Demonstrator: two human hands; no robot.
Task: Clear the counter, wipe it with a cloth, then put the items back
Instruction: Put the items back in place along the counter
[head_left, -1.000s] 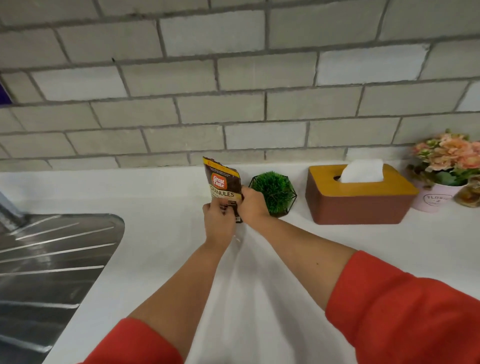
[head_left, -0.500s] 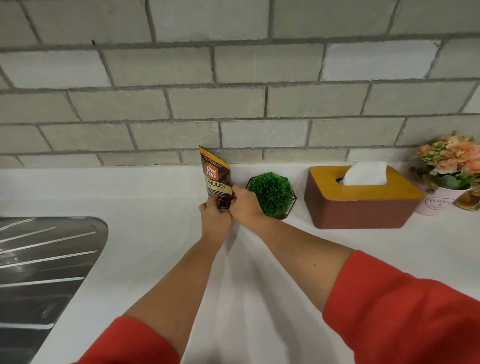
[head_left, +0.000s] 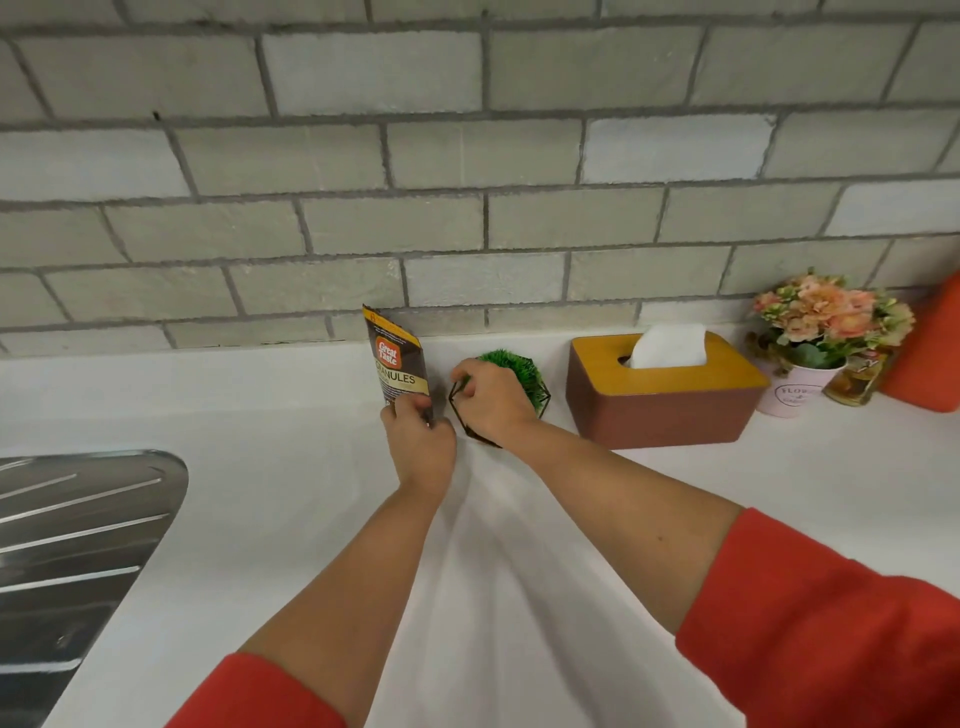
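A brown coffee granules pouch (head_left: 395, 358) stands upright on the white counter (head_left: 260, 457) near the back wall. My left hand (head_left: 421, 441) pinches its lower edge. Just right of it sits a small green grass plant in a black wire frame (head_left: 514, 366). My right hand (head_left: 491, 400) lies over the plant's left side, fingers curled on the wire frame. No cloth is in view.
A brown tissue box with a yellow lid (head_left: 660, 400) stands right of the plant. Further right are a pink flower pot (head_left: 800, 384), a small amber bottle (head_left: 857, 382) and an orange object (head_left: 930, 358). A steel sink drainboard (head_left: 78, 535) lies at the left.
My right hand has let go of the pouch and moved right onto the plant's wire frame. The pouch has shifted back toward the wall, still held by my left hand.
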